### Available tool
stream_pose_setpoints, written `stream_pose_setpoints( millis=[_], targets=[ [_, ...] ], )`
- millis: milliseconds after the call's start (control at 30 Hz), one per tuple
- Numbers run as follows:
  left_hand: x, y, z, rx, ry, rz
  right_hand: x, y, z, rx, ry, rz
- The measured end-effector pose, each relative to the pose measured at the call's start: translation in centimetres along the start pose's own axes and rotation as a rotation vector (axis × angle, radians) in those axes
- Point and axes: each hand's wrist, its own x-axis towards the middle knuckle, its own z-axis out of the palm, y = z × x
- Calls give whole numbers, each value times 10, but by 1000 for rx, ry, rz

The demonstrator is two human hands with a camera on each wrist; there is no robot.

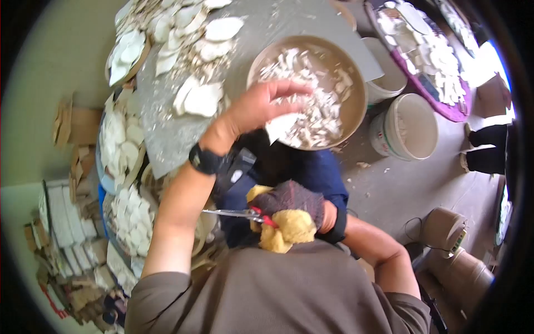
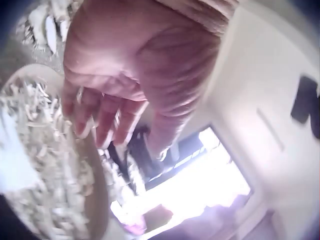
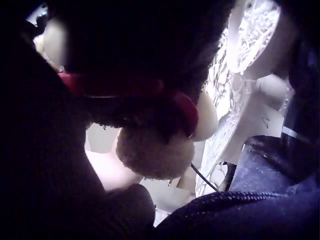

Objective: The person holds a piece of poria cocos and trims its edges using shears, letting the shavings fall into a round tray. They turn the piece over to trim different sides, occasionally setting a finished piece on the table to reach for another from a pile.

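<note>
My bare left hand (image 1: 267, 103), a dark watch (image 1: 206, 160) on its wrist, is over the near left side of a round tan bowl (image 1: 361, 106) with its fingers spread and loosely bent. A flat white piece (image 1: 281, 127) lies just under it, at the bowl's near rim. The bowl holds many white slivers (image 1: 325, 119). In the left wrist view the palm (image 2: 125, 60) shows with nothing in its grasp. Close to the chest, my right hand (image 1: 292, 203), in a dark knitted glove with yellow coated fingers, grips red-handled scissors (image 1: 233, 213); their metal blades point left.
Larger white pieces (image 1: 203, 99) and crumbs lie on the grey table (image 1: 167, 136). Trays of white pieces (image 1: 130, 220) stand at the left. White buckets (image 1: 411, 128) and a purple-edged tray (image 1: 459, 108) are at the right. A person's dark-clothed legs (image 1: 486, 147) show at the far right.
</note>
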Motion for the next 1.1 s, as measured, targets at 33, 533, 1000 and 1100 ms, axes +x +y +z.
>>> stream_pose_setpoints(
  millis=[33, 533, 1000, 1100],
  targets=[
    [-6, -26, 9, 332, 116, -3, -2, 0, -1, -51, 28, 32],
    [-21, -64, 25, 740, 542, -35, -6, 0, 1, -168, 122, -46],
    [-128, -56, 4, -669, 696, -322, -7, 107, 28, -48, 396, 148],
    [-134, -50, 9, -480, 556, -411, -3, 120, 44, 392, 491, 234]
  ],
)
